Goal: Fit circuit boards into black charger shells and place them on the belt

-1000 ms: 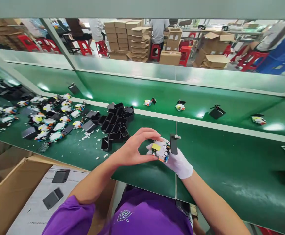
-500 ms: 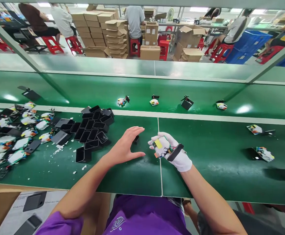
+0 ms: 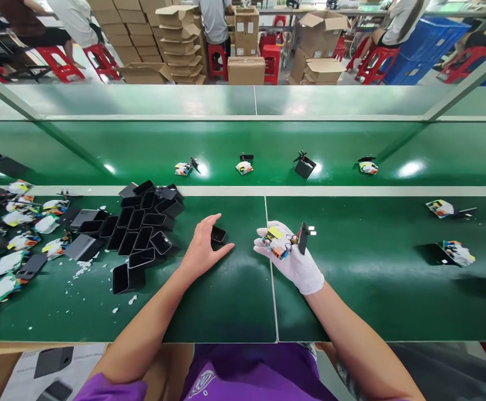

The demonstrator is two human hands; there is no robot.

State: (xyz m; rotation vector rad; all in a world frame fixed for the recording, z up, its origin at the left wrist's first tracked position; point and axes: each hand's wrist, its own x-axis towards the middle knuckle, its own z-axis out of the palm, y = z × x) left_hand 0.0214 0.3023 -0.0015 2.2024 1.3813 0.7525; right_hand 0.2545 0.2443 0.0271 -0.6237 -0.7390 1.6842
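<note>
My bare left hand point(image 3: 204, 248) is low over the green worktop, its thumb and fingers apart and nothing in its grasp. Just beside its fingers lies a small black casing point(image 3: 218, 234); whether they touch it I cannot tell. My right hand point(image 3: 299, 267), in a white glove, is palm up and holds a circuit board point(image 3: 277, 240) with white filler and yellow tape on it. A black end piece with metal prongs point(image 3: 304, 238) hangs on wires from the board, upright near the wrist side.
Several open black casings point(image 3: 142, 236) stand clustered left of my left hand. Farther left is a heap of circuit boards point(image 3: 13, 245) with white crumbs. Beyond a pale rail point(image 3: 226, 190), several units lie on a green strip. Two more boards point(image 3: 458, 253) lie at right.
The board in my right hand has turned, and its black end piece now stands up instead of lying across the glove. My left hand has shifted slightly left, exposing the small casing.
</note>
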